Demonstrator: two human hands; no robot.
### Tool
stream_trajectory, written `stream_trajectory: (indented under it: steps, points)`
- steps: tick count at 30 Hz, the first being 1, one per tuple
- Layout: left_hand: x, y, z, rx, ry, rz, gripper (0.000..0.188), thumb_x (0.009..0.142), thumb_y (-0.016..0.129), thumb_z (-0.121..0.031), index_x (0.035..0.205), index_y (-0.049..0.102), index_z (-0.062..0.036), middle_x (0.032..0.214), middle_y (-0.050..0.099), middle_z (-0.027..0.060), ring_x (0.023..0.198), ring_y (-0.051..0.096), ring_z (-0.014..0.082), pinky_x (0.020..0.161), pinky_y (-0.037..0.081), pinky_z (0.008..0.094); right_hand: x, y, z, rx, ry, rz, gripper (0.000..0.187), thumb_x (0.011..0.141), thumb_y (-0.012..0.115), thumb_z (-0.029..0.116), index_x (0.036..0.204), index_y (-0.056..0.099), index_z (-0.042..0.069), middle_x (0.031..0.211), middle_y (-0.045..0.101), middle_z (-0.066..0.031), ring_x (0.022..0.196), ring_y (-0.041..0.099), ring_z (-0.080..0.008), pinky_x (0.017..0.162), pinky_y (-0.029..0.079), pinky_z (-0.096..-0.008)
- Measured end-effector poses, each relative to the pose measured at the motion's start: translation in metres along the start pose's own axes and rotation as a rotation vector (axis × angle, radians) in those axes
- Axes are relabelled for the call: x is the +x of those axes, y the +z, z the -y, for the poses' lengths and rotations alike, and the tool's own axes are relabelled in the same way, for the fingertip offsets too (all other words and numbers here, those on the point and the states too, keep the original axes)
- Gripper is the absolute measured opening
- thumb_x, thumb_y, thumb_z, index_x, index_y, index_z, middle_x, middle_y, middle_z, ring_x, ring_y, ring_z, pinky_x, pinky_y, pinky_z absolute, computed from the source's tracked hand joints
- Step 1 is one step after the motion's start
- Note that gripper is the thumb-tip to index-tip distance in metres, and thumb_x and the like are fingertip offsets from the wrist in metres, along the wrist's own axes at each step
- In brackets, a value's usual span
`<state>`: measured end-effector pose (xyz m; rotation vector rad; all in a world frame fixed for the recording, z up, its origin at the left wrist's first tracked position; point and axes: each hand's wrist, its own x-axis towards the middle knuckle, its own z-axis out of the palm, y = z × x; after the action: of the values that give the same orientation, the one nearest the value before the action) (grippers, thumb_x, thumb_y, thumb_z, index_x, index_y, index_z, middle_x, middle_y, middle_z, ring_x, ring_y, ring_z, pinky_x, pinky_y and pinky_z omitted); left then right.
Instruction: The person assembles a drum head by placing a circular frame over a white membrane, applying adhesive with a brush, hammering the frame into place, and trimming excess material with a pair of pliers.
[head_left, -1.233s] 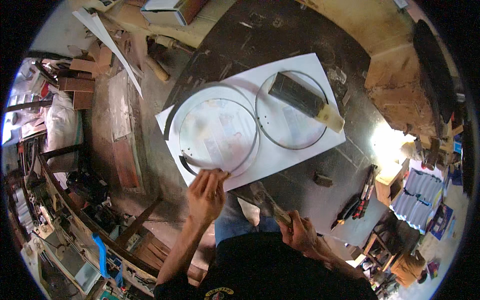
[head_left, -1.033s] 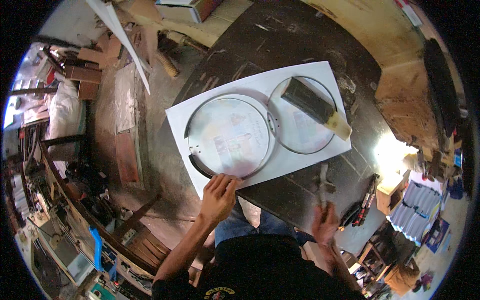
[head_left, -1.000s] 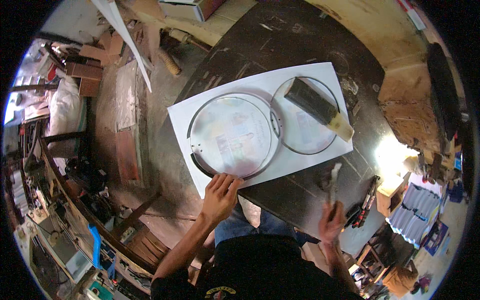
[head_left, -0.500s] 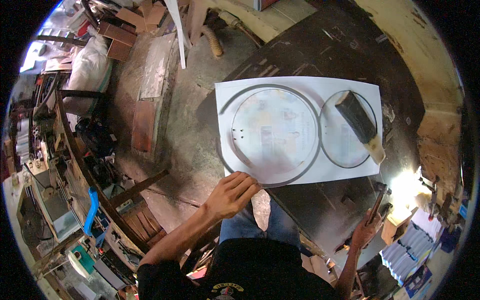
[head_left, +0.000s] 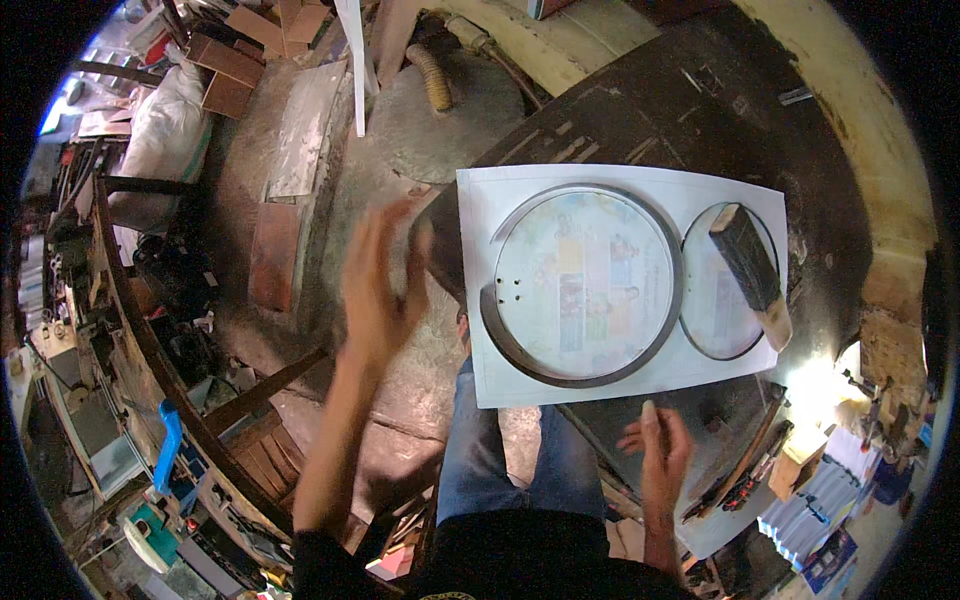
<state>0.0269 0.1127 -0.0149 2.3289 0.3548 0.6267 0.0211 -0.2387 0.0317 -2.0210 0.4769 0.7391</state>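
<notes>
A white paper sheet (head_left: 630, 385) with faint printed pictures lies on a dark table. On its left part stands a large ring of thin dark strip (head_left: 678, 290), its ends apart at the left. A smaller ring (head_left: 712, 353) sits to the right, with a dark bar with a pale end (head_left: 745, 260) lying across it. My left hand (head_left: 383, 285), smeared by motion, is raised left of the sheet, fingers apart and empty. Below the sheet's front edge is my right hand (head_left: 662, 447), fingers loosely bent and apart, holding nothing.
Dark hand tools (head_left: 745, 465) lie along the table's right side, near a bright lamp (head_left: 820, 385) and a stack of papers (head_left: 815, 500). A wooden rack (head_left: 150, 310) with a blue handle (head_left: 168, 445) stands left. A ribbed hose (head_left: 430, 78) lies beyond the table.
My left hand has left the large ring's near edge and moved up and left. My right hand has let go of a dark tool and moved left toward the sheet. The view has shifted slightly.
</notes>
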Motion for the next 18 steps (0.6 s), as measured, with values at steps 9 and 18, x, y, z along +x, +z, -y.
stream_trajectory:
  steps: [9,18]
  points:
    - [0.058,0.015,0.047,-0.101,0.098,0.270,0.025,0.079,0.075,-0.004,0.103,0.073,-0.0085,0.104,0.064,0.0103,0.101,0.052,0.0293,0.093,0.041,0.0400,0.007,0.038,-0.012,0.482,-0.194,-0.183,0.059,0.100,0.055,0.031,0.145,0.036,-0.003,0.131,0.054,-0.0211,0.121,0.055,-0.0294,0.102,0.045,-0.0438]
    - [-0.065,0.016,-0.009,-0.164,-0.282,0.222,0.027,0.070,0.085,-0.009,0.096,0.076,-0.0069,0.094,0.064,0.0075,0.096,0.054,0.0251,0.089,0.039,0.0410,0.098,-0.025,0.018,0.332,-0.490,-0.277,0.062,0.104,0.038,0.042,0.148,0.037,-0.001,0.144,0.047,-0.0197,0.133,0.045,-0.0261,0.112,0.032,-0.0413]
